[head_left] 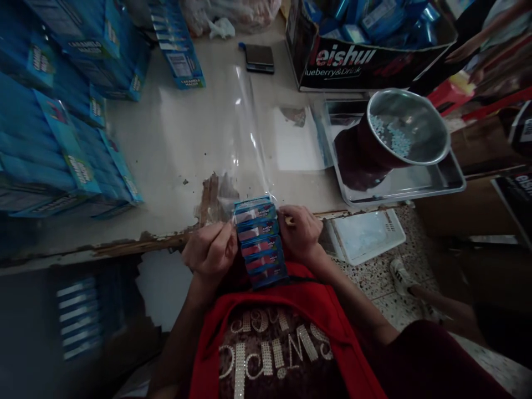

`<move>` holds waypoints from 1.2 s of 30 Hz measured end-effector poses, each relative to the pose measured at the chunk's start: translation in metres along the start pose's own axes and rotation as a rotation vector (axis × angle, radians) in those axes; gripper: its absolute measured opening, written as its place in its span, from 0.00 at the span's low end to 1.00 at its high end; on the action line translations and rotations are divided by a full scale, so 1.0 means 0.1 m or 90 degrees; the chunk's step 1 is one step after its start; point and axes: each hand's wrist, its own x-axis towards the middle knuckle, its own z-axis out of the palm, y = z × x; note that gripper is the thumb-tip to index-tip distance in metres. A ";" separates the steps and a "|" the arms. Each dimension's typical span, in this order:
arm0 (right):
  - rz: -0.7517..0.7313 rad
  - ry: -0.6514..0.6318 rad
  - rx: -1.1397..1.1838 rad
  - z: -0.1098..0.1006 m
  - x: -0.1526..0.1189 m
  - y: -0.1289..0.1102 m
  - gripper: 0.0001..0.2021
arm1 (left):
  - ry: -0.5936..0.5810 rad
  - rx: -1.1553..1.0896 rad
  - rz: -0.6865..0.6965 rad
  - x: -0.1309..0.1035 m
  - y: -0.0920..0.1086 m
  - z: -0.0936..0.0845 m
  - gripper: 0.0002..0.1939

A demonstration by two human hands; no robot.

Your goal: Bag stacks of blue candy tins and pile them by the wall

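A stack of small blue candy boxes lies against my red apron, just off the table's near edge. A clear plastic bag covers its upper end and stretches away over the table. On the stack's left side, my left hand is closed, thumb and fingers pinching the bag's edge. My right hand is also closed, held to the opposite side by the stack's top, gripping the plastic there. Its fingertips are partly hidden.
Blue candy boxes are piled at left. A metal bowl with pale pieces stands in a clear tray at right. Behind are a black carton and a small dark scale-like device. The table's front edge is chipped.
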 end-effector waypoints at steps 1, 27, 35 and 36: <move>0.016 -0.007 -0.012 0.05 -0.01 0.02 0.03 | -0.003 0.005 -0.018 -0.09 -0.03 0.03 0.15; -0.010 -0.112 0.257 0.09 -0.19 0.28 0.11 | -0.054 -0.067 -0.200 -0.44 -0.04 0.14 0.08; 0.006 -0.102 0.234 -0.03 -0.34 0.27 0.10 | -0.069 -0.149 -0.472 -0.37 0.30 0.09 0.09; 0.055 -0.099 0.249 -0.04 -0.34 0.27 0.09 | -0.079 -0.166 -0.490 -0.33 0.31 0.09 0.09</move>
